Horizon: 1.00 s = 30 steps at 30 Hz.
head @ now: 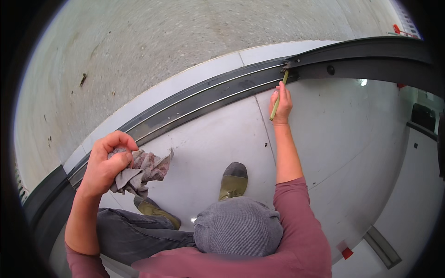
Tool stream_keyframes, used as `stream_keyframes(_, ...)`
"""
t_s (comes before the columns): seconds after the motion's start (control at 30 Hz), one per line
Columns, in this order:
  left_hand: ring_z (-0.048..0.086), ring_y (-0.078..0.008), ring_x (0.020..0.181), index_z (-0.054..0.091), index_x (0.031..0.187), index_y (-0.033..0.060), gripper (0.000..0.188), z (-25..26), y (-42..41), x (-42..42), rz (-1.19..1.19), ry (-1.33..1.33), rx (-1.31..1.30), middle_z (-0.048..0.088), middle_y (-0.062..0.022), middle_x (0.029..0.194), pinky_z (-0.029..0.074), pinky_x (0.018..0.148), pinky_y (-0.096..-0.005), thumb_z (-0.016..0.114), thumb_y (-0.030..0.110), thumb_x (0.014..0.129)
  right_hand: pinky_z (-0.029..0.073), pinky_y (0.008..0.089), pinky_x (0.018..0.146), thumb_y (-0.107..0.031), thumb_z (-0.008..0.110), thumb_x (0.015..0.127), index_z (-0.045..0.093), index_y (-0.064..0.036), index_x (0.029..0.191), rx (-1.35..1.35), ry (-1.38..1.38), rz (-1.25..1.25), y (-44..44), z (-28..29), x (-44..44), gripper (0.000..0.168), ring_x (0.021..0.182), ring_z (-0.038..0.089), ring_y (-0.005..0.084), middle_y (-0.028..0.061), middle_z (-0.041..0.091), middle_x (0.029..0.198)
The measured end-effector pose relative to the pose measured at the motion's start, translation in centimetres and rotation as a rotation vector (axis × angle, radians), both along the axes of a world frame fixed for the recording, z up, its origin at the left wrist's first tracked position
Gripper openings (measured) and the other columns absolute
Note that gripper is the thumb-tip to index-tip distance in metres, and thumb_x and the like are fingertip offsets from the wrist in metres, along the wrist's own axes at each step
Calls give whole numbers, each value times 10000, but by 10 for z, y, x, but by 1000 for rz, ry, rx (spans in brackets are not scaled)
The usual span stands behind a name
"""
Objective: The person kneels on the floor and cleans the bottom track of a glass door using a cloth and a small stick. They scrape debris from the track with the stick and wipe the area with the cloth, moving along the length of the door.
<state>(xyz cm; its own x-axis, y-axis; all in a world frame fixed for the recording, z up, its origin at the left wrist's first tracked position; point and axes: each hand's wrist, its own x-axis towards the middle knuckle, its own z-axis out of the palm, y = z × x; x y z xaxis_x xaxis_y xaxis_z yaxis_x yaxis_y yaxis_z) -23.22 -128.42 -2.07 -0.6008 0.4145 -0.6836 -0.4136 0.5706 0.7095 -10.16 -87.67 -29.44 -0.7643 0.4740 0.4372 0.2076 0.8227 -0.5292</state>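
My left hand [106, 163] grips a crumpled, stained grey rag [146, 170] above the tiled floor, close to the near edge of a dark metal sliding-door track [208, 90]. Farther right, my right hand [282, 104] holds a thin yellow-green stick [274, 109]. The stick's far tip touches or nearly touches the track, where the dark door frame [354, 66] meets it. Greyish debris or bristles show at that tip; which of the two I cannot tell. Two light metal rails run along the track.
Beyond the track lie a pale tile sill [222, 64] and rough concrete ground [167, 38]. Light floor tiles [215, 128] with small dark specks lie on the near side, under my green shoes. A red object [347, 253] stands at the lower right near a grey metal strip [382, 247].
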Motion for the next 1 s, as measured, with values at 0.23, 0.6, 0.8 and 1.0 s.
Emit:
stream_keyframes(0.23,494,-55,619,576,842,10,139,-13,6,-3,-65,68,-16,562,-5,686,388,568,-201,538,85,732,506,397,757,-14,532,814,551,26,1185,68,-48,61,-1,-1,5,373,862,598,317,168,613,953)
stream_keyframes(0.6,601,-300,685,577,843,16,160,-128,-21,-59,-336,733,-429,593,-145,698,458,630,-381,557,134,738,508,394,656,-80,600,852,527,9,1216,268,-358,-11,-17,31,-2,382,756,592,316,133,606,822)
stream_keyframes(0.8,596,-354,708,520,782,51,76,-211,-50,-33,-649,896,-452,593,-145,712,465,613,-464,552,116,760,509,389,599,-78,619,844,521,20,1224,421,-213,186,-20,20,19,405,684,588,298,117,587,826)
stream_keyframes(1.0,576,-292,642,482,730,68,102,-224,-57,-32,-585,1056,-363,529,-93,656,454,529,-421,584,77,723,482,339,488,-65,611,842,557,30,1161,540,-315,74,-43,51,-2,338,599,585,247,90,582,740)
